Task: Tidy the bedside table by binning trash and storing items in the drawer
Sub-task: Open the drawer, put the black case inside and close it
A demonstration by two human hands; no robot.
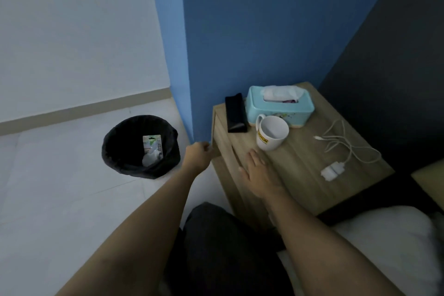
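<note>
Yellow-labelled white mug (272,132), text unreadable

Bin (141,146) left of bedside table (300,170), mug (271,136) before tissue box (280,108)

Bedroom, bedside table (300,163), pillow (384,235), tissue box (278,109)

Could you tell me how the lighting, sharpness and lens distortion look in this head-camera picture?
Head view: dim, flat light with a bluish cast and no glare; wide-angle bending at the edges, stretching the forearms; detail is soft, so the yellow label on the white mug is unreadable; the black bin interior is nearly lost in shadow.
</note>
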